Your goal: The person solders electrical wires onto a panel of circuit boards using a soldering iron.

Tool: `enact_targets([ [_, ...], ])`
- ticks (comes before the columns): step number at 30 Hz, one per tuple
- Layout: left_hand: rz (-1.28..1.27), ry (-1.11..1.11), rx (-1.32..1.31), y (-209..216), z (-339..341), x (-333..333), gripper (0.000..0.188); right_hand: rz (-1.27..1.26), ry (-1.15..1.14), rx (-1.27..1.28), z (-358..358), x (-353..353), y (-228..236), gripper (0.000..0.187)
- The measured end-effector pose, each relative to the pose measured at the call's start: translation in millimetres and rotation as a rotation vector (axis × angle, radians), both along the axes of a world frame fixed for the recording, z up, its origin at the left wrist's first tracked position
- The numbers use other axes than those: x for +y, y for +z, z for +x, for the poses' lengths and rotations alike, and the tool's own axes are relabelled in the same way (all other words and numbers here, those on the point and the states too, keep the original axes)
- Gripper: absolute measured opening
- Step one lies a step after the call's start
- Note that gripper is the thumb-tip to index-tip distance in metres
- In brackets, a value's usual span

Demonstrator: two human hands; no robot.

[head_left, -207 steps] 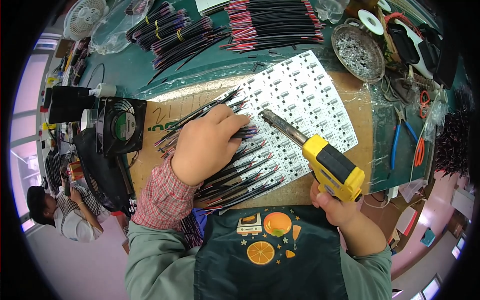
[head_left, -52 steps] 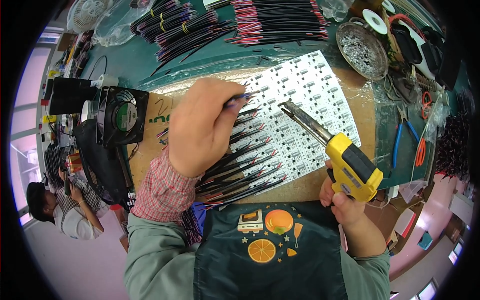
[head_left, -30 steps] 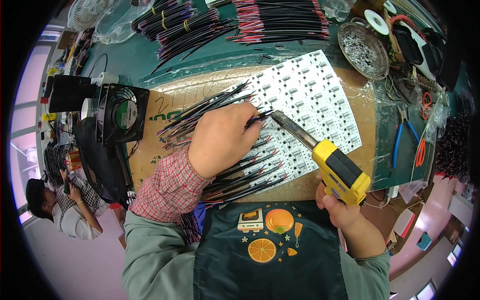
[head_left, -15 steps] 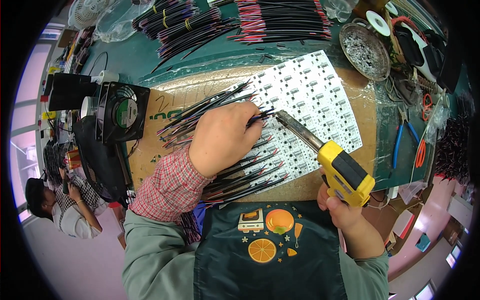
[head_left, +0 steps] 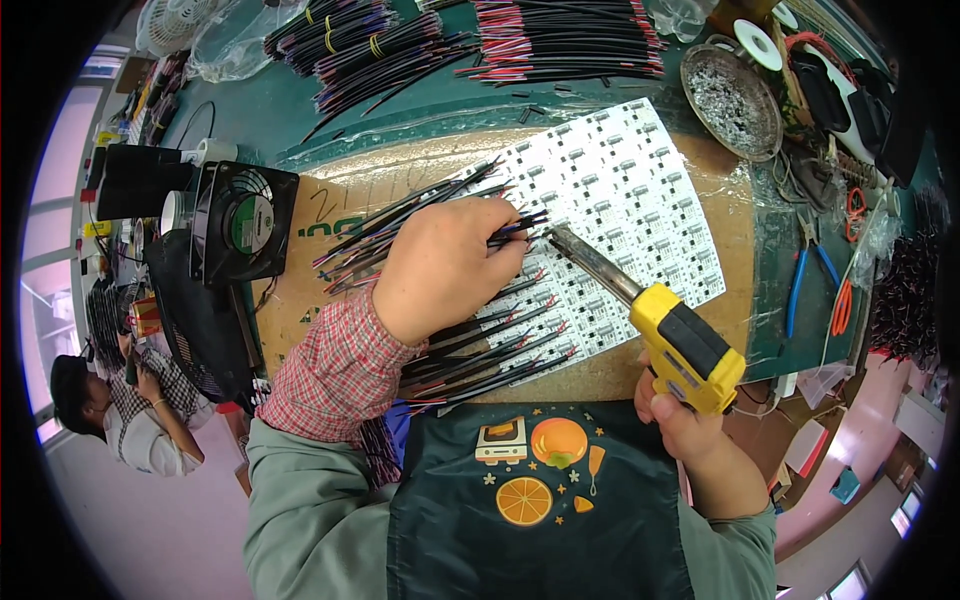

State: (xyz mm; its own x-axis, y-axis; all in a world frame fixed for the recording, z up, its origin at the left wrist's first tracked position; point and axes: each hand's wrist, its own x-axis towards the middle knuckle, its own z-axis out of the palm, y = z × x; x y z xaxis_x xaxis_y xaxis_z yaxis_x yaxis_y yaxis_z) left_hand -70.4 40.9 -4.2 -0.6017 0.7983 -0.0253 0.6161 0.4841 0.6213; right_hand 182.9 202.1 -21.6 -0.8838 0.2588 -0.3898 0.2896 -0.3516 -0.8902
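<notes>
My left hand (head_left: 445, 265) is closed, with thumb and forefinger pinching a black wire (head_left: 527, 222) whose end points right over a white circuit board panel (head_left: 640, 190). The panel carries rows of small dark components. In my right hand (head_left: 680, 415) is a yellow and black soldering gun (head_left: 688, 345). Its metal barrel slants up and left, and the tip lies close to the wire end; whether they touch I cannot tell. More black wires (head_left: 480, 375) with coloured ends line the panel's left side, some of them under my left hand.
Wire bundles (head_left: 565, 45) lie along the back. A metal dish of grey scraps (head_left: 735, 105) stands back right, near blue-handled pliers (head_left: 797, 290). On the left is a black fan (head_left: 247, 222). Cardboard (head_left: 725, 230) lies under the panel. Another person (head_left: 150, 420) sits far left.
The soldering gun has shifted slightly left, its tip still near the wire. My left hand has moved a touch left and up, and more of the wire end shows.
</notes>
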Motion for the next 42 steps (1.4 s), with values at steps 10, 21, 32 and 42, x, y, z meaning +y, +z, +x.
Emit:
enact_targets([
  [10,-0.015,-0.010,0.011,-0.2,-1.2,0.6,0.016,-0.017,0.047,0.079,7.2,4.3,-4.0,0.033],
  [21,-0.024,-0.004,-0.028,0.9,-1.4,1.0,0.016,0.061,0.088,0.053,6.6,6.3,-6.4,0.042],
  [32,-0.029,-0.022,-0.021,2.5,-1.6,0.2,0.019,-0.165,-0.017,0.148,2.9,5.4,-2.8,0.035],
  [42,0.131,0.009,0.004,12.8,-1.4,-3.4,0.016,-0.147,-0.131,0.062,0.9,-0.4,3.4,0.077],
])
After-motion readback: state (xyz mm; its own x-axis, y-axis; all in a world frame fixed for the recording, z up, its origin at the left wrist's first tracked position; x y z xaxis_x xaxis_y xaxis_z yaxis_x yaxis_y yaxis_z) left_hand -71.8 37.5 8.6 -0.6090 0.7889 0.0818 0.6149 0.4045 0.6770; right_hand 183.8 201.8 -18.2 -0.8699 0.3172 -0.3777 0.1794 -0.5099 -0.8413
